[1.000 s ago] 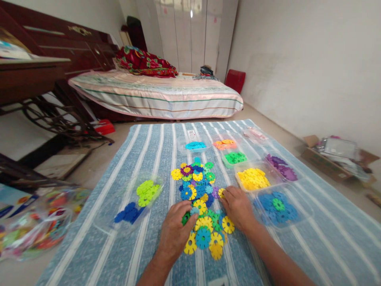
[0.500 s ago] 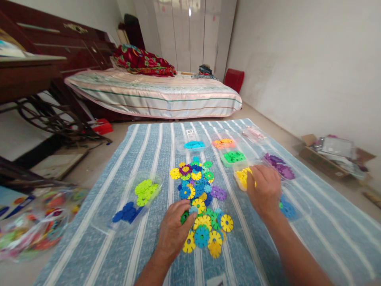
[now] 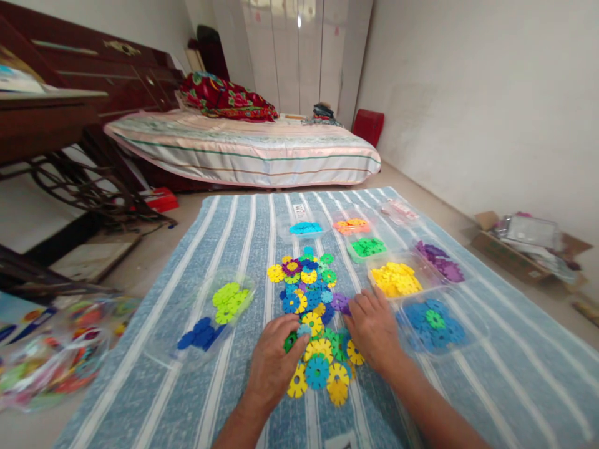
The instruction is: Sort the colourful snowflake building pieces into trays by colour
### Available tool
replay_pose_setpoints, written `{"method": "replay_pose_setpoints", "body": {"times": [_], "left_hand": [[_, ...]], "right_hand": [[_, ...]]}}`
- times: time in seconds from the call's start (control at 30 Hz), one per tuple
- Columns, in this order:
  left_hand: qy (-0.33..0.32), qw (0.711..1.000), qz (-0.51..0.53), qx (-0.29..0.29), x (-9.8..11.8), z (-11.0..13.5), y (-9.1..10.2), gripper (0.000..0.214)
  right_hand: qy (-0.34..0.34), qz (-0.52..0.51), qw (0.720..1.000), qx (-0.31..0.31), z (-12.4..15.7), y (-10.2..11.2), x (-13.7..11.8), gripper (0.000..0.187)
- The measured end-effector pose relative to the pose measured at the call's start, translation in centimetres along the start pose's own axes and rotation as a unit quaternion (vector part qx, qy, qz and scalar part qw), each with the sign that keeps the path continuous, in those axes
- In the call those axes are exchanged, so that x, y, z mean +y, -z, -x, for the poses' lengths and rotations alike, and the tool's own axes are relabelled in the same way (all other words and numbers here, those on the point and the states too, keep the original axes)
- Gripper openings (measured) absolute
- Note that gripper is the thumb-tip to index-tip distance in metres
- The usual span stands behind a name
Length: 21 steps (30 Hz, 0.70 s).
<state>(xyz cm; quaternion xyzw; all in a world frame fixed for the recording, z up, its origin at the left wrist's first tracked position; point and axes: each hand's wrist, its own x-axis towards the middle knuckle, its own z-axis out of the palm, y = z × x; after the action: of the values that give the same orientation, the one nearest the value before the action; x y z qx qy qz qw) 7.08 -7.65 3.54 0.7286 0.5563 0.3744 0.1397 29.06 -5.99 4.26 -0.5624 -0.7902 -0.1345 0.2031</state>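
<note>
A mixed pile of notched plastic flower discs (image 3: 318, 371) lies on the striped cloth before me. My left hand (image 3: 275, 354) is at its left edge, thumb and fingers closed around a light blue notched disc (image 3: 304, 330); a dark green disc (image 3: 289, 340) shows inside the grip. On the pile's right side, my right hand (image 3: 374, 327) reaches down with fingers stretched out, beside a purple disc (image 3: 340, 302). Nothing can be seen held in it, and its thumb is mostly hidden. Just beyond it stands a clear tray of yellow discs (image 3: 397, 279).
Other clear trays hold blue discs (image 3: 433, 324), purple discs (image 3: 438, 260), green discs (image 3: 368, 247), orange discs (image 3: 350, 226) and light blue discs (image 3: 306, 229). At left, one tray carries lime discs (image 3: 231, 302) and dark blue discs (image 3: 200, 335). A bed (image 3: 253, 149) stands beyond.
My right hand has left the yellow tray and come down to the left, to the pile's right edge. My left hand stays in place with the light blue disc.
</note>
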Motion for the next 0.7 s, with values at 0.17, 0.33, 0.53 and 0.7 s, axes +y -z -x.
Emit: {"method": "replay_pose_setpoints", "body": {"times": [0.17, 0.33, 0.53, 0.7], "left_hand": [[-0.001, 1.000, -0.001, 0.001, -0.1, 0.0, -0.1, 0.018], [0.003, 1.000, -0.003, -0.007, -0.1, -0.1, 0.0, 0.020], [-0.005, 1.000, -0.009, -0.004, -0.3, -0.1, 0.0, 0.022], [-0.015, 1.000, -0.017, 0.008, -0.8, -0.2, -0.2, 0.024]], "right_hand": [[0.003, 0.006, 1.000, -0.030, 0.0, -1.1, -0.5, 0.009], [0.020, 0.011, 1.000, -0.021, 0.3, -1.7, -0.3, 0.012], [0.040, -0.014, 0.999, 0.011, 0.4, -0.8, 0.0, 0.020], [0.018, -0.011, 0.996, 0.083, -1.1, 2.3, 2.6, 0.026]]}}
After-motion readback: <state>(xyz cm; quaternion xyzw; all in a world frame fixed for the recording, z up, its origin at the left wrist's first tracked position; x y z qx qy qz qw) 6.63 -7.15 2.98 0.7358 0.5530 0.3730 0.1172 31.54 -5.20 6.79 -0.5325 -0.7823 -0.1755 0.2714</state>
